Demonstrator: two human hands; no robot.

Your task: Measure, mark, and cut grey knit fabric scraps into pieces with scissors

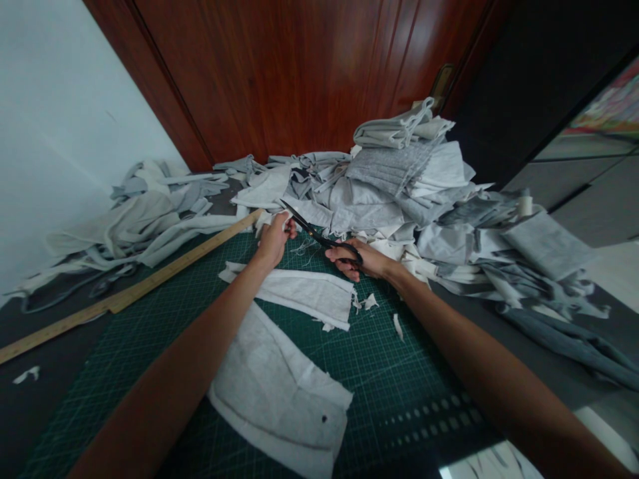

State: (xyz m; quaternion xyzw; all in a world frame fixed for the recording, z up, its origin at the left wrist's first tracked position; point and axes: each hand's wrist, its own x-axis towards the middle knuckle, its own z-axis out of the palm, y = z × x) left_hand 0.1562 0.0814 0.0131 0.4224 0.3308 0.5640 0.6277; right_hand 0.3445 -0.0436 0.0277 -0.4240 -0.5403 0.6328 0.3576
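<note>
Black-handled scissors [319, 236] are in my right hand [352, 259], its fingers wrapped round the handles and the blades pointing up and left. My left hand [276, 236] pinches a small piece of pale cloth [263, 221] close to the blade tips. I cannot tell whether the blades touch that cloth. Below my hands, a narrow pale fabric piece [304, 289] with frayed right end lies on the green cutting mat [379, 372]. Nearer to me rests a larger grey-white fabric piece [284, 386] with a small dark hole.
Wooden rulers [164, 273] run diagonally at the left. A tall heap of folded grey and white fabric [394, 179] stands at the back right, against a red-brown door [279, 73]. More loose cloth [120, 219] lies at the left wall. Small scraps [370, 301] dot the mat.
</note>
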